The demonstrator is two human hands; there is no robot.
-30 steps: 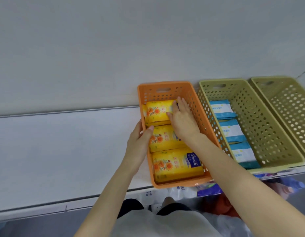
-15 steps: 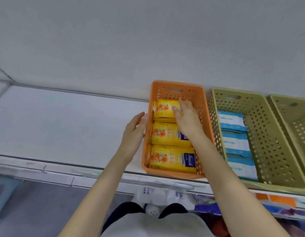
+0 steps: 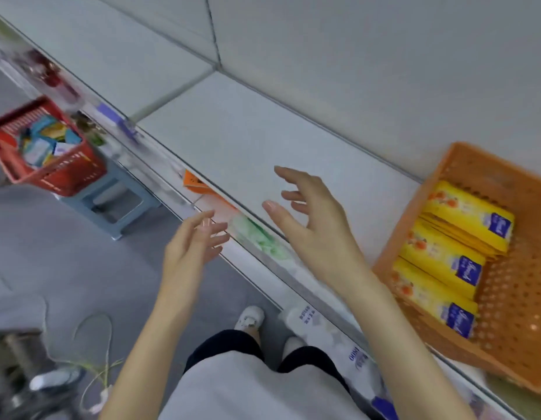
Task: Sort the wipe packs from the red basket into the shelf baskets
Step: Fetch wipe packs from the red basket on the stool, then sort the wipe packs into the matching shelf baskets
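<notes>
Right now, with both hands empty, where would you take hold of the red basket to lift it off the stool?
Probably by the rim of the red basket, on two opposite sides, coming from above: it sits open side up on the stool with its slatted walls flaring outward. Blur hides any handle.

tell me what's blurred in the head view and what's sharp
Head view: motion blur smears the red basket and its contents, plus the shelf edge; the yellow packs in the orange basket are soft but recognisable; left hand and right hand look fairly sharp.
</notes>
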